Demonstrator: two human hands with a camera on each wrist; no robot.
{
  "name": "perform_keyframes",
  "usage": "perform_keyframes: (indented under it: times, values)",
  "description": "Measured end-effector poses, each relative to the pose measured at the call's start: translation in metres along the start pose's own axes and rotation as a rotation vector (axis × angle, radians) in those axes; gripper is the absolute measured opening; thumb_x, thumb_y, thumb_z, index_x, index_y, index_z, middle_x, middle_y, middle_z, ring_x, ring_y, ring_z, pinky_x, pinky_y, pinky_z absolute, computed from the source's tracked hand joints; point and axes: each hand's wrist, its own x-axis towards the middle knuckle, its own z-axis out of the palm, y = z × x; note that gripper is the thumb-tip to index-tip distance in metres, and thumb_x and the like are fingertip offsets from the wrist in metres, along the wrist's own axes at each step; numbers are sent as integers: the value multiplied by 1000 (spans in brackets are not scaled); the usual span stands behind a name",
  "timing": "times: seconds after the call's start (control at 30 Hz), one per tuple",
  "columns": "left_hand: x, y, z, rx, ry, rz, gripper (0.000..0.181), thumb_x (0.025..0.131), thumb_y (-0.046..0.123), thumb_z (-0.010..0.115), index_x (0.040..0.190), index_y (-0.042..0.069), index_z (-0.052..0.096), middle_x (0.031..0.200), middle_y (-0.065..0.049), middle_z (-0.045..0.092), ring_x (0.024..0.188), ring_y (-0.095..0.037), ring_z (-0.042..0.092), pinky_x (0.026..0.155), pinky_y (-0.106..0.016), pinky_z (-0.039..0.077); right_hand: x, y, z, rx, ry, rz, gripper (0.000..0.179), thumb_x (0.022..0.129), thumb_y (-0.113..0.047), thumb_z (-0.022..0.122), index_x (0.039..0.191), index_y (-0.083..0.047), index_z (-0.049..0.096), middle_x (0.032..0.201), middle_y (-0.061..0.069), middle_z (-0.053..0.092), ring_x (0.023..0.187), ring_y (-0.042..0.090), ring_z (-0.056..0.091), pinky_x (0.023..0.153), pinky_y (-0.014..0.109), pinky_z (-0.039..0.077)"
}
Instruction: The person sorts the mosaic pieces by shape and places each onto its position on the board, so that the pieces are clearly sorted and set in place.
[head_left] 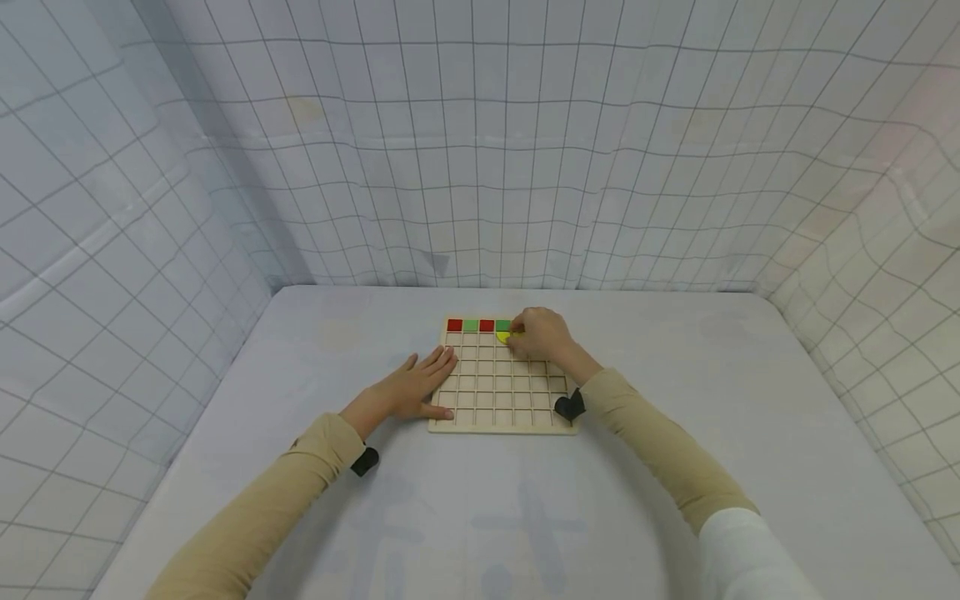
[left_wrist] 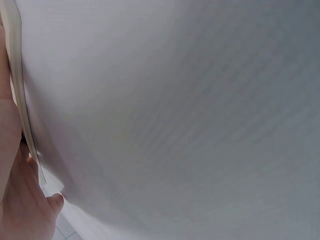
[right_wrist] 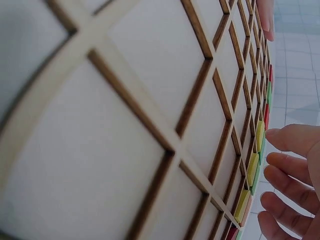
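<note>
A wooden grid board (head_left: 483, 430) lies on the white table. My left hand (head_left: 415, 388) rests with spread, straight fingers on its left edge, thumb near the lower left corner; the left wrist view shows only part of that hand beside the board's side. At the back right my right hand (head_left: 546, 337) hovers over the upper rows. In the right wrist view its thumb touches or nearly touches a yellow tile (right_wrist: 260, 132), while the other loosely curved fingers (right_wrist: 287, 175) stand apart from the thumb. More yellow tiles (right_wrist: 253, 167) show beside these fingers.
Red (head_left: 454, 325) and green tiles (head_left: 470, 325) line the board's back row, partly covered by my right hand. White sheets with a dark grid (head_left: 480, 167) hang behind and at both sides. Black wrist mounts (head_left: 570, 406) sit below both wrists.
</note>
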Motion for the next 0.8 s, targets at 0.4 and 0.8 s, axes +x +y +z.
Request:
perform_keyframes:
  times: [0.4,0.8]
  values:
    - [2,-2,3,13,-5,-11,98,90,60,54,155,3,6,162,-15,-1,150,-33,-1,116,-61,10,-13,10,-11,-14,54,-15,27,85,-30,71,102,-9,76,96,6,73,87,21,67,73,34,55]
    - [3,-2,3,16,-8,-15,98,90,60,53,155,4,6,162,-15,-2,150,-32,-1,117,-61,10,-34,28,-24,-19,98,0,28,83,-29,74,103,-10,75,92,3,73,79,18,62,64,30,49]
